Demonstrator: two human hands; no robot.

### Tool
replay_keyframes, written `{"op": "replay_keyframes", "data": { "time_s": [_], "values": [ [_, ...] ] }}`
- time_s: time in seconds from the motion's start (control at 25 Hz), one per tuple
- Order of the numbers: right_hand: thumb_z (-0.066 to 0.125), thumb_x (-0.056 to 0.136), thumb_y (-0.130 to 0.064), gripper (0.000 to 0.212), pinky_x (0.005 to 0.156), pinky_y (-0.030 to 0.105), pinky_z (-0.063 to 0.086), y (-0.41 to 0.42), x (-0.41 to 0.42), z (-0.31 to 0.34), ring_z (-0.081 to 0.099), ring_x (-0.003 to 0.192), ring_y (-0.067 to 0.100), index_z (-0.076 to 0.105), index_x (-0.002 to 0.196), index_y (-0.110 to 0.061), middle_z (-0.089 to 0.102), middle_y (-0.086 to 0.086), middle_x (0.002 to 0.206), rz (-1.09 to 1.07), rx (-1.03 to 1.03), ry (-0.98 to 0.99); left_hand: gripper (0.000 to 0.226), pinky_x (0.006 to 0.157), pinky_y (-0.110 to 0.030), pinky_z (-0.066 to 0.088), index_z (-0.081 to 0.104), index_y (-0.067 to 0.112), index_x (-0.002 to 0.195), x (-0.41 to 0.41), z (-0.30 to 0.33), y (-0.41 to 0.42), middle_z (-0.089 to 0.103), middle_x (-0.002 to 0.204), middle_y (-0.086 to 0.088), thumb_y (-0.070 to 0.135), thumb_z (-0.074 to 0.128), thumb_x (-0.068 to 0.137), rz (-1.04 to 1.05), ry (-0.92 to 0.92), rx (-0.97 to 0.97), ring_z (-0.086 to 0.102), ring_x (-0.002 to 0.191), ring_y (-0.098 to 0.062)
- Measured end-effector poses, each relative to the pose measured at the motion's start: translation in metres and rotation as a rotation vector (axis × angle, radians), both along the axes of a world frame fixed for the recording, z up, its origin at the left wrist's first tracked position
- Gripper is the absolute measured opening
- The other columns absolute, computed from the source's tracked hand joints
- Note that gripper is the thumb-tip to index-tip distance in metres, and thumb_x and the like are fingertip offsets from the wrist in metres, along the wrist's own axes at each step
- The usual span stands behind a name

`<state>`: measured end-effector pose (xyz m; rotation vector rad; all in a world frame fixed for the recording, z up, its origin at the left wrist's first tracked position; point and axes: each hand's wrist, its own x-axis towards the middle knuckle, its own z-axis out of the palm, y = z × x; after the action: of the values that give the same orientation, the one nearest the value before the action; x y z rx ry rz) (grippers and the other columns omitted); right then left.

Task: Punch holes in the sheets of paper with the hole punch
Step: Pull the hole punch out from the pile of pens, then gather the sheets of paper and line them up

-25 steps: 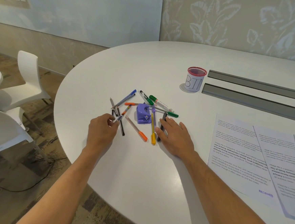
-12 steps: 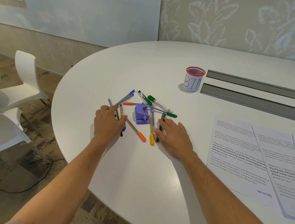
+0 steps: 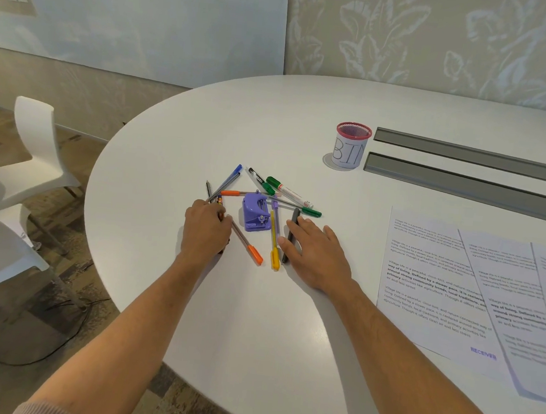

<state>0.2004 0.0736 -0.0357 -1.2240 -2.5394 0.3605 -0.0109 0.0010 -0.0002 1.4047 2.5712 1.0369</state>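
A purple hole punch [image 3: 255, 213] sits on the white table [image 3: 255, 336] amid several scattered pens and markers. My left hand [image 3: 205, 231] lies just left of the punch, fingers curled down over a small bunch of pens. My right hand [image 3: 315, 256] rests flat just right of the punch, fingers spread, thumb and forefinger against a dark pen [image 3: 293, 221]. Neither hand touches the punch. Printed sheets of paper [image 3: 432, 284] lie overlapping at the right, apart from both hands.
An orange-capped pen [image 3: 246, 244] and a yellow pen [image 3: 275, 239] lie between my hands. Green markers [image 3: 286, 190] lie behind the punch. A red-rimmed cup marked BIN [image 3: 350, 147] and two grey strips [image 3: 462, 186] stand farther back. White chairs [image 3: 40, 156] are at the left.
My left hand moved right from pinching one pen to covering the pens beside the punch. My right hand stayed on the dark pen.
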Motion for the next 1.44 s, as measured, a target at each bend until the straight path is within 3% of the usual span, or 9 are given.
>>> {"op": "replay_keyframes", "data": {
  "time_s": [0.12,0.2,0.36,0.44,0.72,0.92,1.16,1.32,1.44],
  "values": [
    [0.021,0.098,-0.061,0.063,0.120,0.041,0.007,0.000,0.000,0.001,0.021,0.147,0.013,0.033,0.150,-0.028,0.031,-0.002,0.160,-0.001,-0.007,-0.013,0.030,0.084,-0.033,0.041,0.068,0.008,0.112,0.004,0.004,0.001,0.062,0.109,-0.015,0.028,0.061,0.091,0.052,0.011,0.023,0.053,0.104,-0.030],
    [0.022,0.098,-0.061,0.062,0.120,0.041,0.007,0.000,0.000,0.001,0.021,0.147,0.013,0.033,0.150,-0.028,0.031,-0.002,0.160,-0.003,-0.009,-0.012,0.035,0.084,-0.037,0.044,0.070,0.011,0.107,0.007,0.008,0.004,0.064,0.106,-0.012,0.040,0.058,0.091,0.062,0.045,0.031,0.054,0.105,-0.029],
    [0.023,0.098,-0.061,0.062,0.120,0.043,0.008,-0.001,0.000,0.001,0.022,0.147,0.014,0.035,0.149,-0.027,0.032,-0.001,0.159,-0.002,-0.001,-0.009,0.043,0.065,-0.033,0.049,0.065,0.013,0.073,0.018,0.023,0.020,0.064,0.069,-0.004,0.050,0.053,0.090,0.016,-0.243,0.003,0.059,0.068,-0.021],
    [0.023,0.099,-0.061,0.062,0.120,0.043,0.008,-0.001,0.000,0.001,0.022,0.147,0.014,0.034,0.150,-0.027,0.032,0.000,0.159,-0.006,0.000,-0.014,0.040,0.053,-0.028,0.042,0.058,0.015,0.063,0.023,0.030,0.028,0.056,0.060,-0.001,0.045,0.057,0.089,0.019,-0.329,-0.080,0.052,0.057,-0.016],
    [0.018,0.097,-0.063,0.065,0.120,0.043,0.008,-0.001,-0.001,0.001,0.021,0.147,0.014,0.033,0.150,-0.028,0.031,-0.001,0.160,-0.006,-0.003,-0.022,0.026,0.052,-0.029,0.042,0.061,0.003,0.080,0.017,0.034,0.042,0.059,0.071,-0.011,0.028,0.065,0.087,0.066,-0.611,-0.111,0.049,0.052,-0.018],
    [0.018,0.098,-0.063,0.064,0.119,0.044,0.009,-0.001,-0.002,0.002,0.023,0.147,0.015,0.034,0.149,-0.028,0.032,-0.001,0.159,-0.006,0.014,-0.026,0.032,0.050,-0.028,0.040,0.055,0.007,0.061,0.011,0.039,0.041,0.053,0.057,-0.010,0.020,0.066,0.088,0.005,-0.757,-0.038,0.048,0.048,-0.020],
    [0.020,0.099,-0.060,0.063,0.118,0.046,0.014,-0.005,0.000,0.007,0.028,0.144,0.018,0.039,0.147,-0.024,0.037,0.000,0.156,0.007,0.009,0.004,0.029,0.043,-0.024,0.034,0.057,0.006,0.063,0.005,0.050,0.026,0.051,0.055,-0.009,0.017,0.066,0.089,-0.028,-0.898,0.062,0.042,0.044,-0.016],
    [0.034,0.101,-0.047,0.051,0.105,0.039,0.036,-0.010,0.002,0.016,0.048,0.129,0.025,0.051,0.136,-0.015,0.054,0.006,0.142,-0.049,-0.036,0.229,0.022,0.036,-0.019,0.036,0.062,0.001,0.074,0.014,0.057,0.020,0.053,0.057,-0.006,0.017,0.065,0.089,-0.139,-0.976,0.084,0.043,0.043,-0.012],
    [0.044,0.101,-0.038,0.045,0.108,0.033,0.032,-0.010,0.015,0.025,0.046,0.132,0.022,0.051,0.139,-0.015,0.053,0.005,0.144,-0.155,-0.060,0.383,0.020,0.036,-0.018,0.037,0.063,0.001,0.080,0.034,0.062,0.024,0.053,0.058,-0.006,0.018,0.065,0.089,-0.222,-1.009,0.061,0.043,0.045,-0.011]
  ]
}}
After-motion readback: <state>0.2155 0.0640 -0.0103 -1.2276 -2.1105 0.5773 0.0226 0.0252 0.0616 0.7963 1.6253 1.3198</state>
